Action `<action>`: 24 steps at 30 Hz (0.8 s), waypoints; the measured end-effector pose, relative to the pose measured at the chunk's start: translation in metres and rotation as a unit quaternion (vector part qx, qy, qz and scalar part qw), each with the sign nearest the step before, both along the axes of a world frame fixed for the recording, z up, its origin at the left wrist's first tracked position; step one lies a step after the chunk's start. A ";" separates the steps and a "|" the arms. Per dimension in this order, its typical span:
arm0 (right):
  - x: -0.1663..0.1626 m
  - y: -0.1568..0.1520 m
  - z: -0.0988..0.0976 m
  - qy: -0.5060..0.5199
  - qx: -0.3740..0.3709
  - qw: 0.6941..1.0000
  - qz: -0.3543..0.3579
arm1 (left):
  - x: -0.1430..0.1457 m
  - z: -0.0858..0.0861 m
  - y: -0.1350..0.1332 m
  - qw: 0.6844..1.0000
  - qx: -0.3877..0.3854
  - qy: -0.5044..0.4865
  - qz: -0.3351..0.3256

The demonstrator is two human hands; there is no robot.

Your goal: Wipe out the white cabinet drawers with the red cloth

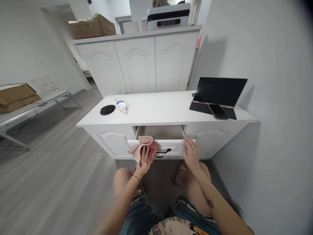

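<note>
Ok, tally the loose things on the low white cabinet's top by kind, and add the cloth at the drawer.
Water bottle: 1
Black round lid: 1
Tablet: 1
Phone: 1
Pink cloth, under the left hand: 1
Total: 5
</note>
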State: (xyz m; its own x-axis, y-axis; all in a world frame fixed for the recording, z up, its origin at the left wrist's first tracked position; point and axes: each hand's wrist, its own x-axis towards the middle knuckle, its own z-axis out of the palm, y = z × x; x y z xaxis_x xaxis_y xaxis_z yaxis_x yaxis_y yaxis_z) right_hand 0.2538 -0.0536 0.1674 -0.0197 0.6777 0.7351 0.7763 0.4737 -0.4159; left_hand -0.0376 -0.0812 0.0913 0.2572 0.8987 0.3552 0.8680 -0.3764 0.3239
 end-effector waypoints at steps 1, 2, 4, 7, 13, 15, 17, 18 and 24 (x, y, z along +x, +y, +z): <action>0.000 0.000 0.000 0.000 -0.001 1.000 -0.002 | 0.010 0.004 0.003 1.000 0.001 -0.006 -0.009; 0.000 0.000 0.000 0.000 -0.002 1.000 -0.003 | 0.021 0.009 0.005 1.000 0.001 -0.010 -0.021; 0.001 0.001 0.000 -0.002 -0.003 1.000 -0.003 | 0.041 0.018 0.010 0.999 0.003 -0.015 -0.037; 0.003 0.002 -0.001 -0.007 0.000 1.000 0.001 | 0.067 0.026 0.015 0.998 0.010 -0.015 -0.064; 0.006 0.003 -0.001 -0.014 -0.002 1.000 0.009 | 0.091 0.029 0.018 0.995 0.029 -0.001 -0.095; 0.006 0.003 -0.001 -0.011 -0.005 1.000 0.011 | 0.093 0.033 0.018 0.993 0.028 0.012 -0.117; 0.006 0.003 -0.002 -0.008 -0.009 1.000 0.011 | 0.093 0.039 0.018 0.990 0.024 0.022 -0.138; 0.006 0.003 -0.002 -0.007 -0.010 1.000 0.010 | 0.092 0.042 0.018 0.989 0.022 0.025 -0.145; 0.006 0.002 0.000 -0.010 -0.009 1.000 0.015 | 0.076 0.050 0.019 0.990 0.023 0.029 -0.136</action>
State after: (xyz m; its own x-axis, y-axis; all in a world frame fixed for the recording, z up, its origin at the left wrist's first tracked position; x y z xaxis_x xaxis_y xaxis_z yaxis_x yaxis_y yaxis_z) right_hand 0.2598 -0.0512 0.1674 -0.0544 0.6894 0.7223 0.7702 0.4893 -0.4091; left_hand 0.0380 -0.0625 0.1414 0.5081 0.7766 0.3723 0.7495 -0.6117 0.2532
